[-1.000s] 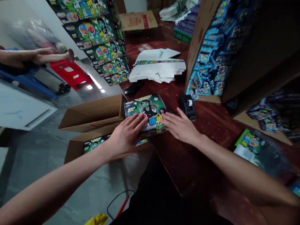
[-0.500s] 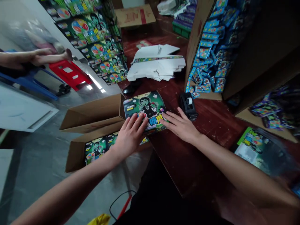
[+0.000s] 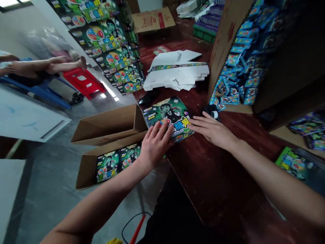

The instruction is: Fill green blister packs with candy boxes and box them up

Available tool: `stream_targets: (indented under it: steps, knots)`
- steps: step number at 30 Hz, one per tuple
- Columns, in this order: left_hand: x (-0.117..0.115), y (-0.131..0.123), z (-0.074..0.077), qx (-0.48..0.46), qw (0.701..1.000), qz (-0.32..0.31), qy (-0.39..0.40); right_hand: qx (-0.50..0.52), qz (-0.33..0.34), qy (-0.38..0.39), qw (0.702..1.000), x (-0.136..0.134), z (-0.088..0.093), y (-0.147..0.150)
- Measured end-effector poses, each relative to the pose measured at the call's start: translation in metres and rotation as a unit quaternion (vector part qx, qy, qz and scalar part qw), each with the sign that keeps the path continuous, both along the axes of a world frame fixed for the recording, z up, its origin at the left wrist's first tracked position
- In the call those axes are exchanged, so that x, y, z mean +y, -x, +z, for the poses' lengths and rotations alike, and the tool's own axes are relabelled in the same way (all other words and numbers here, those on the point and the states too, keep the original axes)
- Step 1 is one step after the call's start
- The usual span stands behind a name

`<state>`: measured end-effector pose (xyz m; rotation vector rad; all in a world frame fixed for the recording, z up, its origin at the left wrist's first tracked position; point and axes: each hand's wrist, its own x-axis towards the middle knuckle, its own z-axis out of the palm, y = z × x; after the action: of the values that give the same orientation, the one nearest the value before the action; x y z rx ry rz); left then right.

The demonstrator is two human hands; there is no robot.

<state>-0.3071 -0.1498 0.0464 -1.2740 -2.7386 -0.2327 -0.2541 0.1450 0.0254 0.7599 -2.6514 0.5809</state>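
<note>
A green printed candy box (image 3: 172, 112) lies at the corner of the dark red table (image 3: 203, 169). My left hand (image 3: 156, 142) rests on the box's near left part, fingers spread. Stretched out flat, the fingers of my right hand (image 3: 213, 130) reach to the box's right edge. Just beyond my right hand is a black tape dispenser (image 3: 212, 111), partly hidden by it. Left of the table, an open carton (image 3: 85, 173) has similar green boxes (image 3: 108, 166) in it, and a second open carton (image 3: 106, 125) stands behind it.
Stacked green boxes (image 3: 111, 57) rise at the back left. White cardboard sheets (image 3: 177, 74) lie on the table behind the box. A tall carton (image 3: 225, 44) of blue packets (image 3: 236, 67) stands right. Farther left, a person's legs (image 3: 66, 64) rest on a red stool (image 3: 83, 83).
The whole view has shifted, so most things appear a little farther right. My right hand sits slightly farther from my left and covers more of the tape dispenser.
</note>
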Motion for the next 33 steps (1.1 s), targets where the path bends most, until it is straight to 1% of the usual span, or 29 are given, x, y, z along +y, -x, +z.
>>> stream_targets:
  steps: [7, 10, 14, 18, 20, 22, 25, 28, 29, 30, 31, 32, 33]
  knots:
    - [0.007, 0.000, -0.004, 0.013, 1.000, 0.005, -0.001, -0.012, -0.001, -0.015, 1.000, 0.005, 0.006, 0.001]
    - [0.011, -0.001, -0.003, 0.013, 1.000, 0.008, 0.008, -0.026, 0.004, -0.006, 1.000, 0.009, 0.009, 0.003]
    - [0.020, -0.005, -0.005, 0.015, 1.000, 0.021, 0.001, -0.037, 0.003, 0.004, 0.999, 0.015, 0.011, 0.007]
    - [0.025, -0.011, -0.016, 0.042, 0.998, 0.040, -0.005, -0.035, 0.006, -0.008, 0.999, 0.017, 0.012, 0.007]
    - [0.024, -0.014, -0.022, 0.049, 0.998, 0.047, -0.005, -0.033, 0.011, -0.022, 0.999, 0.016, 0.010, 0.006]
    - [0.022, -0.015, -0.025, 0.046, 0.998, 0.043, 0.002, -0.026, 0.009, -0.040, 0.999, 0.013, 0.007, 0.006]
    - [0.026, -0.014, -0.019, 0.039, 0.999, 0.021, 0.012, -0.023, -0.013, -0.069, 0.997, 0.006, 0.003, 0.004]
    - [0.042, -0.011, -0.009, 0.042, 0.999, 0.008, 0.008, -0.034, -0.038, -0.086, 0.995, 0.001, 0.005, -0.006]
    - [0.049, -0.010, -0.007, 0.042, 0.999, 0.010, 0.008, -0.033, -0.052, -0.076, 0.995, 0.001, 0.007, -0.011]
    - [0.055, -0.010, -0.006, 0.042, 0.999, 0.012, 0.012, -0.025, -0.077, -0.048, 0.996, 0.003, 0.009, -0.017]
    - [0.060, -0.009, -0.007, 0.041, 0.999, 0.016, 0.018, -0.010, -0.118, 0.001, 0.993, 0.005, 0.010, -0.023]
    - [0.065, -0.009, -0.009, 0.041, 0.999, 0.019, 0.024, 0.006, -0.176, 0.073, 0.982, 0.009, 0.010, -0.029]
    - [0.067, -0.009, -0.012, 0.042, 0.999, 0.022, 0.027, 0.012, -0.248, 0.171, 0.954, 0.014, 0.010, -0.036]
